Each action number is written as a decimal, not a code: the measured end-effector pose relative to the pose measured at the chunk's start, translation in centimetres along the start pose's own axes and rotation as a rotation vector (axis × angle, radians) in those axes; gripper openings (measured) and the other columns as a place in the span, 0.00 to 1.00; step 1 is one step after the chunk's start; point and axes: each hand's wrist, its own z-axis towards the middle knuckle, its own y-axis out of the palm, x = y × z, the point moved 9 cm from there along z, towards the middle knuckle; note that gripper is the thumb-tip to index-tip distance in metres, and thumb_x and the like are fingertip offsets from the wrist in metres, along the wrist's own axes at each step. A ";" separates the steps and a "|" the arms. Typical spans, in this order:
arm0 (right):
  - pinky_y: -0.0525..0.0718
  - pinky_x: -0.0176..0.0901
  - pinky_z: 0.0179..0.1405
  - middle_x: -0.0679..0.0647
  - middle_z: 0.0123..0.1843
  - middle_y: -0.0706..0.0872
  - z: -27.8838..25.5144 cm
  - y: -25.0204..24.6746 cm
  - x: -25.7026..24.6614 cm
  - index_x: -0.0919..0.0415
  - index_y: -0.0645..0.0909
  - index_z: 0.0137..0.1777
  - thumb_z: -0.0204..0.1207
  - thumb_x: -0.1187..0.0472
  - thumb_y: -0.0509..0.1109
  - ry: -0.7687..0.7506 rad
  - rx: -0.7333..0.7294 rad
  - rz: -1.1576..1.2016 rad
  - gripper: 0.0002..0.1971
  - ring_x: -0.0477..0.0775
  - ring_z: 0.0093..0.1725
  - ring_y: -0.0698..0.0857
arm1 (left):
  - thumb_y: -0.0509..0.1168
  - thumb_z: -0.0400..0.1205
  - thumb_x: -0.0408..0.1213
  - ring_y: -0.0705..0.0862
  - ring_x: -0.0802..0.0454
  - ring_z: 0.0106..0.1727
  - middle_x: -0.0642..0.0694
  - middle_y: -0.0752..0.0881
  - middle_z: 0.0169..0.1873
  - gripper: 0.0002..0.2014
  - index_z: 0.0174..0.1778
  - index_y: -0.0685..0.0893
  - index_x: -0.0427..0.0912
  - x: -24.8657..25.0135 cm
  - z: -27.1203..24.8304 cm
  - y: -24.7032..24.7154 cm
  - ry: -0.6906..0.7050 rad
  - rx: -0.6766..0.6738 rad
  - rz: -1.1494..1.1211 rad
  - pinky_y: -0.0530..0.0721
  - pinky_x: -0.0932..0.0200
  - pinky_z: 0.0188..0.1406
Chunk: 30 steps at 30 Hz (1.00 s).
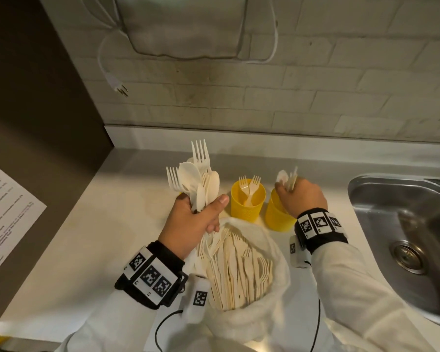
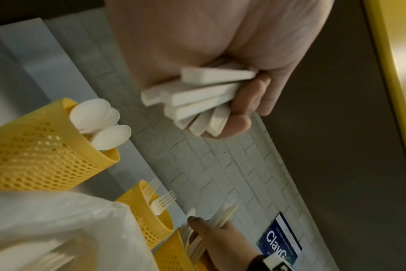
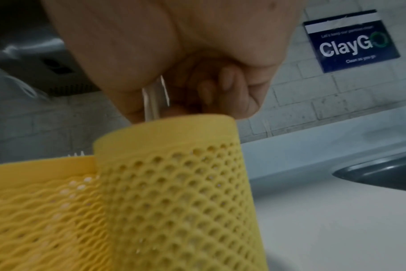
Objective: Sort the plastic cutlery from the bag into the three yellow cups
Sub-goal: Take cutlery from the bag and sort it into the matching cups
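- Step in hand, as judged: knives [image 1: 291,180] are being lowered into the right cup [image 1: 277,215], the cup nearest the sink [image 1: 401,224].
- Right hand [image 1: 301,196] is clenched round that small bundle, directly over the cup's rim; in the right wrist view the handles are seen entering the cup mouth. A rounded white piece shows beside the blades in the head view; its type cannot be told.
- To do it well: handles should be kept vertical and centred over the mouth, released only once the tips are below the rim, so the light mesh cup is not tipped toward the sink.
- Left hand [image 1: 196,219] is closed tight round a mixed bunch of forks and spoons [image 1: 198,179], held upright, well left of the sink and above the bag [image 1: 259,316].
- Bag lies open on the counter [image 1: 94,237], left of the sink and nearer the person than the cups, still packed with cutlery; most sorting remains, by the look of it.
- Middle cup [image 1: 248,203], one place further from the sink, holds two forks.
- Left cup [image 2: 46,146], farthest from the sink, holds spoons; in the head view it is hidden behind the left hand.
- Obstructions: middle and right cups stand just beside each other, so a knock is possible. Wrist-camera cables [image 1: 318,323] trail beside the bag.
- Also around: a loose plug [image 1: 120,88] hangs on the brick wall left of the sink; a printed sheet [image 1: 8,217] sits at the far left.
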 end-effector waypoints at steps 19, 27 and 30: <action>0.90 0.65 0.55 0.58 0.50 0.91 -10.6 2.4 -11.5 0.60 0.86 0.60 0.90 0.40 0.54 -0.183 -0.556 0.907 0.27 0.60 0.48 0.92 | 0.74 0.81 0.43 0.89 0.50 0.39 0.45 0.89 0.31 0.10 0.34 0.90 0.48 3.7 1.0 0.4 0.146 0.027 0.078 0.89 0.55 0.50; 0.80 0.67 0.75 0.62 0.70 0.88 -13.2 6.5 -14.7 0.52 0.81 0.77 0.87 0.35 0.52 0.183 -0.988 1.505 0.31 0.61 0.61 0.90 | 0.80 0.74 0.42 0.93 0.62 0.46 0.57 0.95 0.40 0.04 0.38 0.94 0.58 2.6 0.8 -0.1 0.053 0.141 0.037 0.89 0.63 0.50; 0.83 0.64 0.72 0.63 0.71 0.87 -13.5 6.5 -14.9 0.55 0.79 0.79 0.89 0.38 0.53 0.241 -1.027 1.570 0.29 0.61 0.62 0.91 | 0.78 0.78 0.30 0.93 0.61 0.51 0.57 0.95 0.45 0.12 0.53 0.90 0.51 2.2 0.6 -0.5 0.050 0.174 -0.022 0.90 0.64 0.52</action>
